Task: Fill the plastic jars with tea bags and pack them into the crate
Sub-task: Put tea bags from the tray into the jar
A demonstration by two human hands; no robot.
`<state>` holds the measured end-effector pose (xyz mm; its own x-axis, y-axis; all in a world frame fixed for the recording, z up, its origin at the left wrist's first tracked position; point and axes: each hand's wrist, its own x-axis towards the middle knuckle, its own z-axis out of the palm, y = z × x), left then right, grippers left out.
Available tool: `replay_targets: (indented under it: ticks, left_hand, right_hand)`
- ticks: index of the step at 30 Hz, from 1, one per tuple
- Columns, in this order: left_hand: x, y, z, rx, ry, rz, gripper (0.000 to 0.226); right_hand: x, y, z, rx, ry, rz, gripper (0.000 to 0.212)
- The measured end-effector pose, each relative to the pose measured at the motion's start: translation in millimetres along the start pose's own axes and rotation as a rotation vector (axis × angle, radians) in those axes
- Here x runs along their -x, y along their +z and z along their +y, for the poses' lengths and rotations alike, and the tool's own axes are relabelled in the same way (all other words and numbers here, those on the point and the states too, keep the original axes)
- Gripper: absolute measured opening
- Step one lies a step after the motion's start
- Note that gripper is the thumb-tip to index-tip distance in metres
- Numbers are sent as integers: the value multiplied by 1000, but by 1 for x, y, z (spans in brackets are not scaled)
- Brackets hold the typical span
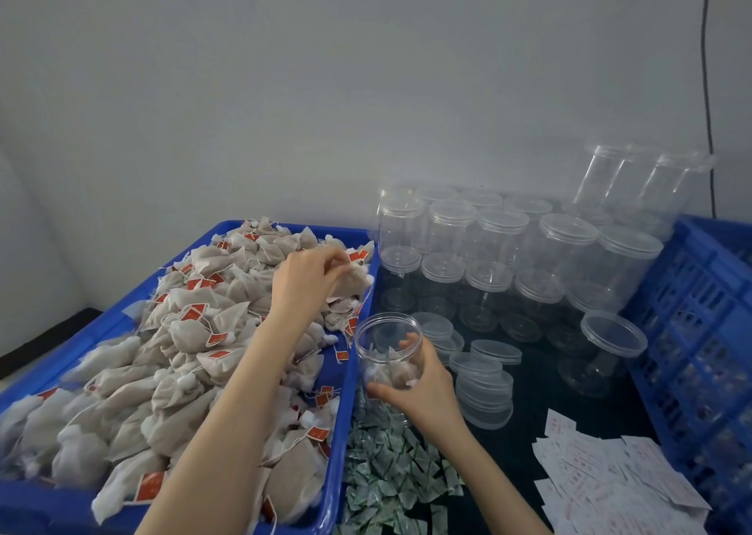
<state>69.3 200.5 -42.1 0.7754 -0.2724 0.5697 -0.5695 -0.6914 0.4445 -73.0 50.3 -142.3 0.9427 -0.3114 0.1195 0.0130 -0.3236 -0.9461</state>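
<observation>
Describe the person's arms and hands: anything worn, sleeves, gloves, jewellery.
Both forearms are bare as far as the picture shows, with no sleeves in view. The left hand and right hand wear no gloves. No watch, bracelet or ring shows on either wrist or on the fingers that can be seen.

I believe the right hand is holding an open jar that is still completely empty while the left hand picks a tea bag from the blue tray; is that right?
Not quite: the jar in the right hand already holds a few tea bags at its bottom, as the head view shows. The rest stands: the jar is open, and the left hand pinches a tea bag over the blue tray.
</observation>
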Motion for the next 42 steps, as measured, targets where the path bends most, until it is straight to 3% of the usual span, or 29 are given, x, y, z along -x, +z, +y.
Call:
replay_targets:
  ticks: [3, 6, 9, 11, 14, 17, 21, 23, 26, 28, 31, 34, 37, 39, 42]
  left_hand:
    - [1, -16, 18, 317, 40, -5, 6]
    - [4, -25, 31, 564, 62, -115, 15]
    - [9, -23, 34, 600, 65, -366, 13]
    - [12, -18, 33, 562, 78, -521, 16]
    - [10, -12, 22, 533, 28, -560, 21]
    - [7, -3, -1, 267, -35, -467, 19]
    - [23, 18, -30, -456, -65, -857, 37]
    - [28, 23, -35, -676, -91, -928, 40]
    - [26, 29, -36, -806, -76, -962, 44]
    - [27, 37, -35, -755, -122, -1016, 51]
    - [26, 49, -37, -636, -316, -1090, 73]
    - [21, 55, -38, -751, -268, -1047, 59]
    - [24, 57, -49, -825, -75, -863, 42]
    - [27, 55, -52, -750, 0, -739, 37]
    - [21, 45, -41, -531, -58, -672, 17]
  right_hand:
    - [0, 1, -1, -5, -2, -6, 93]
    - [1, 0, -4, -10, -9, 3, 89]
    - [-1, -1, -5, 1, -7, 11, 95]
    - [-2, -1, -5, -18, -32, 21, 88]
    - [0, -2, -6, -28, -38, 21, 87]
    - [3, -3, -3, -24, -44, 16, 79]
    - [6, -6, -1, -48, -46, 24, 78]
    - [6, -7, -2, -47, -59, 29, 79]
    - [6, -9, -1, -40, -57, 37, 79]
    - [6, -9, -2, -44, -57, 47, 80]
    - [8, -9, -3, -43, -64, 53, 81]
    - [9, -8, -4, -44, -75, 44, 79]
    - [9, -8, -2, -47, -77, 40, 79]
    - [9, -7, 0, -49, -73, 45, 79]
    - [8, -6, 1, -56, -52, 46, 78]
